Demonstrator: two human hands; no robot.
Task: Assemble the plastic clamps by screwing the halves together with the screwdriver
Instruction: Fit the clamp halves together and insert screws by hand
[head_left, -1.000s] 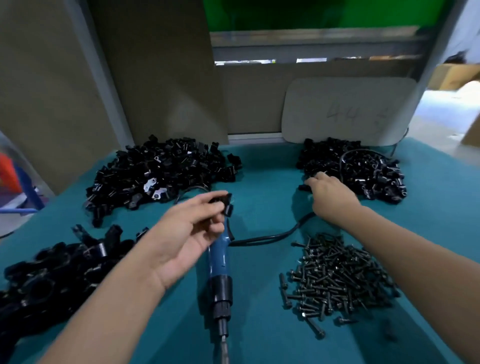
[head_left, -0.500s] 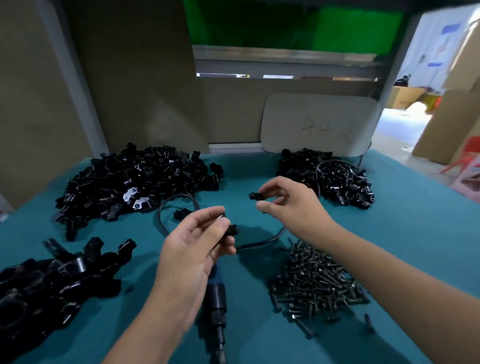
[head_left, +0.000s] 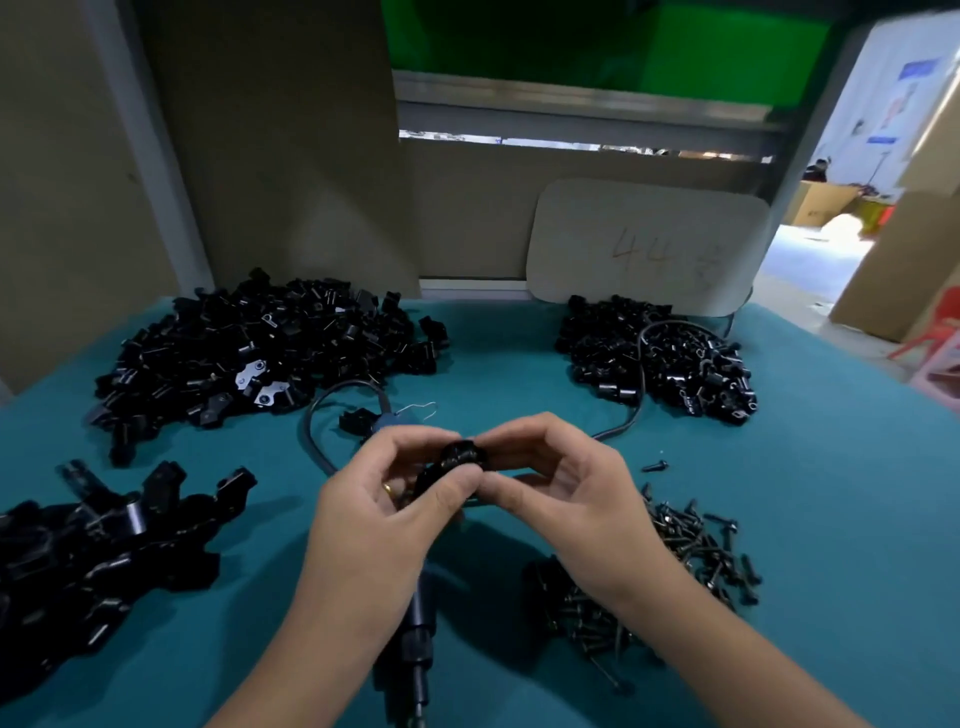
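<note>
your left hand (head_left: 374, 525) and right hand (head_left: 566, 499) pinch the black clamp halves (head_left: 457, 460) between their fingertips at frame centre, each grip closed on them, above the screwdriver (head_left: 415, 639) on the teal counter (head_left: 519, 374).

Your hands, left hand (head_left: 384, 514) and right hand (head_left: 566, 499), meet mid-surface (head_left: 831, 493) around the clamp halves (head_left: 457, 460). Far left sits one parts pile (head_left: 249, 353), far right another (head_left: 660, 353); near left, bigger pieces (head_left: 93, 551). Screws (head_left: 685, 561) lie near right, the screwdriver (head_left: 415, 639) under your left wrist.
</note>
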